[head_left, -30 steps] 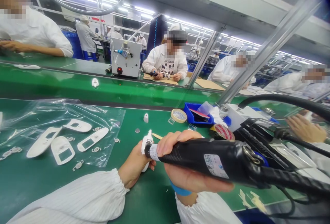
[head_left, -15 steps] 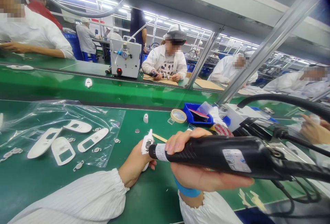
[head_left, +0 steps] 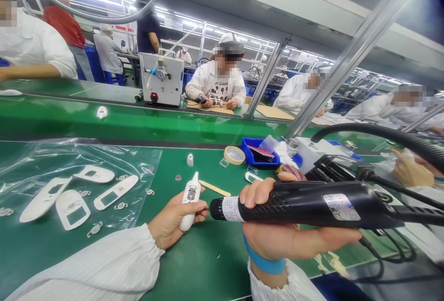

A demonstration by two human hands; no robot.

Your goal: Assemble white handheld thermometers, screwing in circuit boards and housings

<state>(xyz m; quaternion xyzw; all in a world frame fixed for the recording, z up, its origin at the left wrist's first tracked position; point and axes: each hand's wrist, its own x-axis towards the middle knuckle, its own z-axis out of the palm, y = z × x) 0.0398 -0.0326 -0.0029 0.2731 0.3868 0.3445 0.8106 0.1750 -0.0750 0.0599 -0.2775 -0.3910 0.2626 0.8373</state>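
My left hand (head_left: 173,220) grips a white thermometer-shaped device (head_left: 188,220), its narrow tip pointing up and away and a small opening with metal parts facing me. Wrapped around a black electric screwdriver (head_left: 305,206) is my right hand (head_left: 274,236), with a blue band at the wrist. The screwdriver lies nearly level, its nose pointing left, close to my left fingertips and apart from the device's opening. A cream-coloured stick (head_left: 215,188) lies just beyond. A small white cap (head_left: 190,160) and a round metal disc (head_left: 178,177) are behind the device.
White shells (head_left: 116,192) and small metal clips lie on a clear plastic bag (head_left: 138,157) at left. A tape roll (head_left: 234,155) and blue bin (head_left: 247,153) stand at the back. Black cables and a metal post (head_left: 326,60) are at right. People sit across the green belt (head_left: 138,125).
The screwdriver's nose has moved right, off the device's opening. My left thumb now lies across the device, which shows more fully. The view has shifted slightly.
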